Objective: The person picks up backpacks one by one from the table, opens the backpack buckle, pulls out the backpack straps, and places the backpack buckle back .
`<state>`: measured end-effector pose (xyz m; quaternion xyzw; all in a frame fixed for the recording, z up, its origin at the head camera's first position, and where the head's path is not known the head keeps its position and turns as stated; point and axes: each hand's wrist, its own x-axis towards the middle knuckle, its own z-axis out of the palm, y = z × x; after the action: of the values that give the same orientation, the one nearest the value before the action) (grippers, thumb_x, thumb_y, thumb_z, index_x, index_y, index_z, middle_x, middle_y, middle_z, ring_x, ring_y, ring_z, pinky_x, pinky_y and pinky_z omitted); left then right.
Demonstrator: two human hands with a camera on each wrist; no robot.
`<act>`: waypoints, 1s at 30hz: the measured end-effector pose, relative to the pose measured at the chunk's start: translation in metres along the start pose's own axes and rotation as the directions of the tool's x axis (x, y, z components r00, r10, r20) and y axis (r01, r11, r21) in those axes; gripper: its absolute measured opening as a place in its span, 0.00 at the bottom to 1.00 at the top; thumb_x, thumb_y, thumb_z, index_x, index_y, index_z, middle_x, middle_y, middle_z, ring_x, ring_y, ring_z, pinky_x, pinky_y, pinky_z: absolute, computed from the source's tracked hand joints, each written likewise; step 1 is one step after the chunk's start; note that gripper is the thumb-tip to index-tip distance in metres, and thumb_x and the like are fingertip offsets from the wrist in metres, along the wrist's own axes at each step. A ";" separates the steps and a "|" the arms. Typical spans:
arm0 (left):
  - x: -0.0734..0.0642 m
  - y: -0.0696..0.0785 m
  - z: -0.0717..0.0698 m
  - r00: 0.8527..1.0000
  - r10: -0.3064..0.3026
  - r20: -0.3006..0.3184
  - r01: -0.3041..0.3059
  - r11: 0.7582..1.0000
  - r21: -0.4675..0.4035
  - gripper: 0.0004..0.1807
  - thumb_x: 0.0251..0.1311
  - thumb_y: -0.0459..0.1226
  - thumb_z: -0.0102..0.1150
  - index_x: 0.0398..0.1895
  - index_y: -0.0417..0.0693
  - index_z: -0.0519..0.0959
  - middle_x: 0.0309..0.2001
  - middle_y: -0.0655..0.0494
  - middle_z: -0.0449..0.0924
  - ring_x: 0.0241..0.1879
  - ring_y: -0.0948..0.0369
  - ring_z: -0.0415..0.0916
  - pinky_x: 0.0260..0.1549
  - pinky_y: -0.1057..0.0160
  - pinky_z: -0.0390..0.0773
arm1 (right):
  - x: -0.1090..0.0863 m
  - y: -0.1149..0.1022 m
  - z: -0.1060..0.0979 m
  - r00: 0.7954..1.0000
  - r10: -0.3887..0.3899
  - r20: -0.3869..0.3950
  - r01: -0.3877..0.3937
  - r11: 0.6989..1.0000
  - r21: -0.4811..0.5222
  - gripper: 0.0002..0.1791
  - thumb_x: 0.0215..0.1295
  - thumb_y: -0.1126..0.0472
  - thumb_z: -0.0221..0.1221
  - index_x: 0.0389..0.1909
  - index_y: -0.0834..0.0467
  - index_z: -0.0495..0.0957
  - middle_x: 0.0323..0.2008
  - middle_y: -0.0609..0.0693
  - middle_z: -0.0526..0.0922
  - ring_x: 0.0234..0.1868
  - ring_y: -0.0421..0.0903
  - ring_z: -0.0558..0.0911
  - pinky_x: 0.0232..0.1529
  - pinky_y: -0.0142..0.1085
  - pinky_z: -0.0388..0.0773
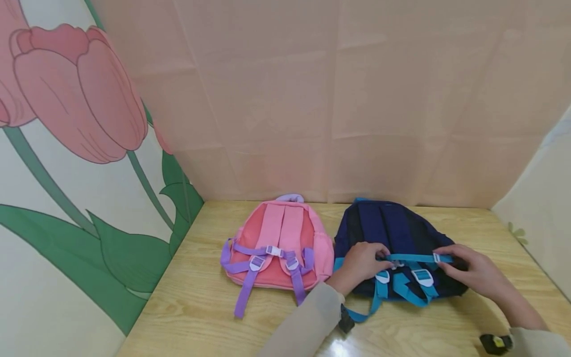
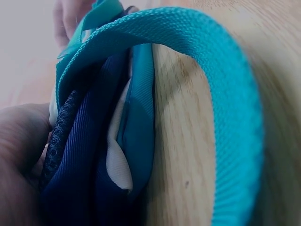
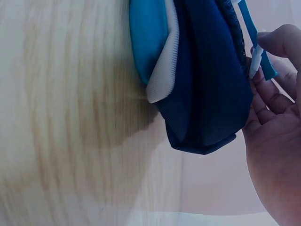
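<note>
A plain pinkish-beige sheet (image 1: 285, 104) hangs behind a wood-grain worktop (image 1: 187, 302), and on the left there is a wall with large painted tulips (image 1: 76, 99). The navy backpack (image 1: 412, 230) lies on the right half of this worktop, its back panel upward, with the pink backpack (image 1: 320, 253) just beside it on the left.

I judge the navy backpack to be light and soft; its cloth probably folds easily under pressure. The turquoise strap (image 1: 415, 258) is flat woven webbing, bendable but strong. The white slider (image 1: 436, 258) and the clear buckle (image 1: 396, 265) look like hard, smooth plastic, perhaps a little slippery. A good hold is, in my opinion, on the webbing close to these pieces, between thumb and forefinger.

The navy backpack lies between and under the two hands. The left hand (image 1: 362, 263) pinches the left end of the turquoise strap, near the clear buckle, although the exact contact is partly hidden. The right hand (image 1: 481, 272) grips the same strap at the white slider, above the right side of the backpack. Between them the strap runs almost straight.
</note>
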<state>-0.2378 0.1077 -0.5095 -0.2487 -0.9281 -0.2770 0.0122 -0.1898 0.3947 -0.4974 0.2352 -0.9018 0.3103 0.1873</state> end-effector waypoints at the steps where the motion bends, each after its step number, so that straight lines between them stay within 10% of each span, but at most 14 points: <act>1: 0.000 0.000 0.000 1.000 0.001 0.000 -0.001 1.000 0.005 0.10 0.60 0.56 0.69 0.42 0.72 0.85 0.37 0.81 0.82 0.39 0.78 0.74 0.37 0.78 0.68 | 0.000 0.001 0.000 1.000 0.006 0.003 -0.006 1.000 -0.001 0.20 0.51 0.73 0.72 0.45 0.54 0.84 0.40 0.36 0.83 0.43 0.24 0.74 0.45 0.13 0.64; 20: -0.002 0.003 -0.002 0.999 0.039 0.010 -0.039 0.999 0.034 0.15 0.63 0.57 0.65 0.50 0.71 0.84 0.43 0.82 0.82 0.44 0.79 0.75 0.39 0.80 0.70 | 0.001 0.014 0.010 0.998 -0.066 0.010 0.067 0.993 -0.100 0.21 0.43 0.74 0.74 0.41 0.56 0.85 0.39 0.43 0.84 0.48 0.19 0.67 0.49 0.11 0.54; 30: -0.010 0.010 -0.026 0.995 0.076 0.067 -0.082 0.993 0.087 0.19 0.65 0.58 0.63 0.57 0.70 0.81 0.50 0.80 0.81 0.50 0.78 0.74 0.47 0.78 0.72 | 0.006 0.014 0.006 0.994 -0.104 0.018 0.105 0.992 -0.076 0.24 0.42 0.75 0.74 0.44 0.60 0.83 0.42 0.40 0.83 0.51 0.17 0.65 0.50 0.11 0.54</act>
<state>-0.2271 0.0969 -0.4836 -0.2933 -0.9288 -0.2263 0.0047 -0.2035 0.3991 -0.5053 0.2769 -0.9009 0.2632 0.2058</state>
